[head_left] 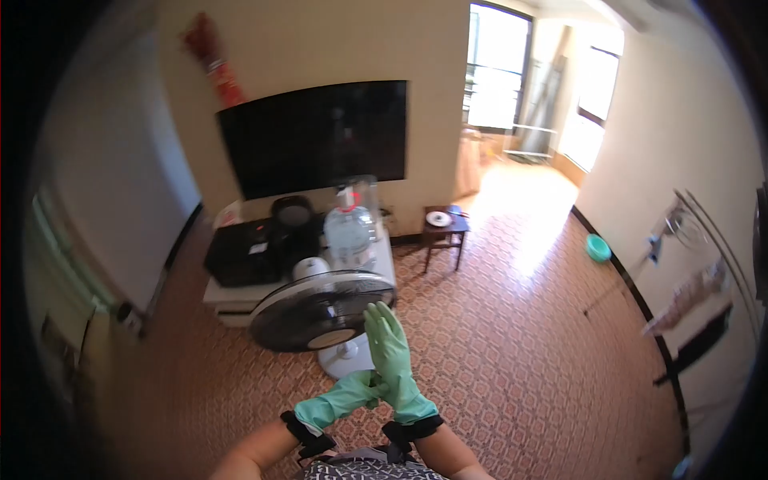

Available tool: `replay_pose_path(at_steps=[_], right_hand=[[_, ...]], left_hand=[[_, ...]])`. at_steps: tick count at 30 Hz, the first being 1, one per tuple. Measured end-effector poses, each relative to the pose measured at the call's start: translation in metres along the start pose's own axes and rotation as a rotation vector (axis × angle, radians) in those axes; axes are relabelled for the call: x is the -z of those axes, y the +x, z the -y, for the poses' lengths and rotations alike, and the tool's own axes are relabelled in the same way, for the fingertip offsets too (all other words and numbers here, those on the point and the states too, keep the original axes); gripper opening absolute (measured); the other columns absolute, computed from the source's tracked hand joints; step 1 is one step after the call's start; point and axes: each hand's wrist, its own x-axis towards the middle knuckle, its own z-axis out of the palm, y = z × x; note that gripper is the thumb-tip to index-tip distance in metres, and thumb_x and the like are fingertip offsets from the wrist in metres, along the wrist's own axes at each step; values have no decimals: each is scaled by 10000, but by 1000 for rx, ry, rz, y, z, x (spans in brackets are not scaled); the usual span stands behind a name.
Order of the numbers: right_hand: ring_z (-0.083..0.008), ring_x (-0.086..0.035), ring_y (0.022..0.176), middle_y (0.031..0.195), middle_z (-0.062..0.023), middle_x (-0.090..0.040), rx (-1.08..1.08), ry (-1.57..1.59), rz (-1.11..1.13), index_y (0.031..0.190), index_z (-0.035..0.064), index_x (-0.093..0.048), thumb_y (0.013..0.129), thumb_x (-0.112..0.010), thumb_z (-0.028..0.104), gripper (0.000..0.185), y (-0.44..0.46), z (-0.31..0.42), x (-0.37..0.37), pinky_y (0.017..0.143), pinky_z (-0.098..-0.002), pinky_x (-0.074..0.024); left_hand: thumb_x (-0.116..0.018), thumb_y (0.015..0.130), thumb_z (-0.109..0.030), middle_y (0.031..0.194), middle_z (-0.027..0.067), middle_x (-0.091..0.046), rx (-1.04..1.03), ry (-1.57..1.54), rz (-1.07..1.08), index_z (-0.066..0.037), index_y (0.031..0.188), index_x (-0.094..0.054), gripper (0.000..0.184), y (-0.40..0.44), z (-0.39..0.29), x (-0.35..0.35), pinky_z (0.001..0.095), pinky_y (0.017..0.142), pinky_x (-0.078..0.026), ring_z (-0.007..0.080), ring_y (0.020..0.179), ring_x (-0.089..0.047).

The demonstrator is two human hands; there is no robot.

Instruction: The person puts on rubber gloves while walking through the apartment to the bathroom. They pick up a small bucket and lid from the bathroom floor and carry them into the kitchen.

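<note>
Both hands wear green rubber gloves with black bands at the wrists. My right hand (390,352) is raised upright in front of the fan, its fingers stretched out and side by side, holding nothing. My left hand (360,390) is closed on the lower part of the right glove, near the palm and wrist. Just beyond the hands stands a fan (324,310) with a dark round grille and a white base (346,358) on the patterned floor.
Behind the fan, a white cabinet (384,260) bears a large clear water bottle (350,232) and a black box (238,254). A television (316,138) hangs above. A small stool (446,228), a green basin (598,248) and a rack (724,248) stand farther right.
</note>
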Motion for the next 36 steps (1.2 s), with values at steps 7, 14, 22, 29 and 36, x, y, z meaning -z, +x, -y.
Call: replay_pose_path(at_steps=[7,14,22,29,36], right_hand=[[-305,-399,1387,1491,-138,-413,-306,-42,197,1486,78,-353,1013,-488,121,494,-42,-70,-108,1158,-447,-336],[-268,-205,1479,1592,-59,-247,-1063,1121,-180,1528,154,-248,1061,-397,299,512,-121,-206,-219,1176,-539,-263],[-314,-256,1459,1605,-122,-220,-1093,162,461,1545,139,-258,1006,-563,294,637,-265,-390,-338,1194,-485,-246],[-302,-426,1373,1473,-181,-449,-295,-926,1044,1486,47,-367,942,-636,162,618,-365,-521,-434,1135,-393,-349],[-271,-508,1301,1396,-160,-544,-365,-968,1245,1386,13,-498,947,-633,187,491,-403,-645,-480,1087,-360,-393]], left_hand=[[-670,953,-323,817,9,-622,-366,12,-207,-30,995,-657,296,-112,24,37,284,618,-438,111,708,-526],[-647,969,-221,778,-3,-608,-371,-118,-367,-43,960,-669,180,-286,56,71,315,656,-452,116,727,-514],[-627,974,-327,744,29,-604,-151,19,-804,-26,911,-668,310,-521,143,109,316,611,-453,146,675,-541],[-652,894,-567,755,44,-644,-47,-258,-1165,-27,880,-661,541,-688,173,142,284,622,-487,134,664,-600],[-641,947,-453,774,28,-662,33,-439,-1394,-36,894,-665,421,-751,216,189,281,619,-471,117,683,-601]])
